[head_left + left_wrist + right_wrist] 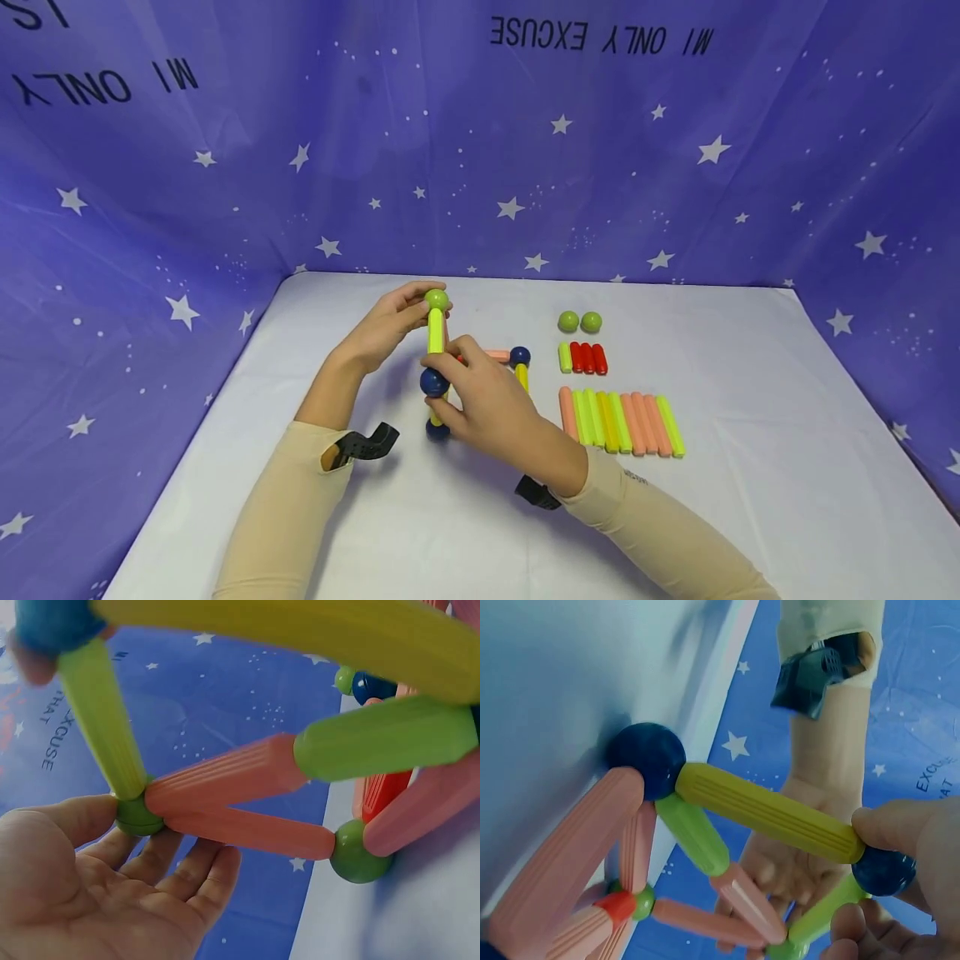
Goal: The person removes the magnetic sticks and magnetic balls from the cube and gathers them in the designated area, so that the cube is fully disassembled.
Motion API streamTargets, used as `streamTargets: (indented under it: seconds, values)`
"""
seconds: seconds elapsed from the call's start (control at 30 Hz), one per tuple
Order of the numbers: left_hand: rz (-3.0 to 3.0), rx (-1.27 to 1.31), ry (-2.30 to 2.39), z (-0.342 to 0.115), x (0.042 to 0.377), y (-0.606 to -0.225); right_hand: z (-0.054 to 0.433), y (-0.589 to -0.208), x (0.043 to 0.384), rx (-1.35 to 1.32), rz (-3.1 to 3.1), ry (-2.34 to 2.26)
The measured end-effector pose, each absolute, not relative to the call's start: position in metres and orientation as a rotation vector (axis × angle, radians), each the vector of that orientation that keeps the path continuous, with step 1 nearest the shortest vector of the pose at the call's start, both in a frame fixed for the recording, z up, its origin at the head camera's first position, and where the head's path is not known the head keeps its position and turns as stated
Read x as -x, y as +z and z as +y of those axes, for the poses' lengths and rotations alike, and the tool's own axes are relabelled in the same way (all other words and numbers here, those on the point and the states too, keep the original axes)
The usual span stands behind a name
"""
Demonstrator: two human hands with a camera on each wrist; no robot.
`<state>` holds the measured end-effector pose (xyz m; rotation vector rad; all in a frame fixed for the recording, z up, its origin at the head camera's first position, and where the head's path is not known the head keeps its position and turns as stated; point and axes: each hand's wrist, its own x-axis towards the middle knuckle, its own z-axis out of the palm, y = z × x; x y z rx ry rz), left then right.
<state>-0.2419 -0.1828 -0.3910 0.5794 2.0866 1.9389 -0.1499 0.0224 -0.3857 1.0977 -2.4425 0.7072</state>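
A frame of ribbed rods and balls, apparently magnetic, rises from the table. My left hand (384, 331) pinches the green ball (436, 298) at its top between thumb and fingers. Below it, my right hand (495, 408) pinches a dark blue ball (433, 382). A yellow-green rod (436, 332) joins these two balls. In the right wrist view, a yellow rod (769, 812) runs from the held blue ball to another dark blue ball (646, 760) at the table. Two pink rods (247, 832) and a green rod (386, 740) show behind, in the left wrist view. My right hand hides part of the frame in the head view.
Right of the frame, two loose green balls (580, 322) lie at the back. In front of them is a short row of red rods (588, 358) with one yellow-green rod. Nearer lies a row of longer pink, yellow and green rods (622, 422). A starry purple cloth (480, 150) hangs behind the white table (750, 375).
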Motion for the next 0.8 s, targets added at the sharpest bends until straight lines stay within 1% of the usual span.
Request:
streamTargets:
  seconds: [0.23,0.47,0.6,0.73,0.8]
  values:
    - [2.150,-0.568,2.000,-0.210,0.227,-0.394,0.034,-0.383,0.152,-1.140,-2.418,0.810]
    - [2.302,-0.488,1.814,-0.246,0.201,-0.390,0.046,-0.379,0.158,-1.163,-2.435,0.934]
    - [2.261,-0.630,1.673,-0.255,0.188,-0.381,0.055,-0.375,0.161,-1.173,-2.461,0.970]
    - [2.207,-0.864,1.510,-0.249,0.179,-0.372,0.069,-0.373,0.160,-1.179,-2.525,1.063]
    - [2.209,-0.939,1.448,-0.245,0.177,-0.369,0.075,-0.372,0.157,-1.184,-2.552,1.111]
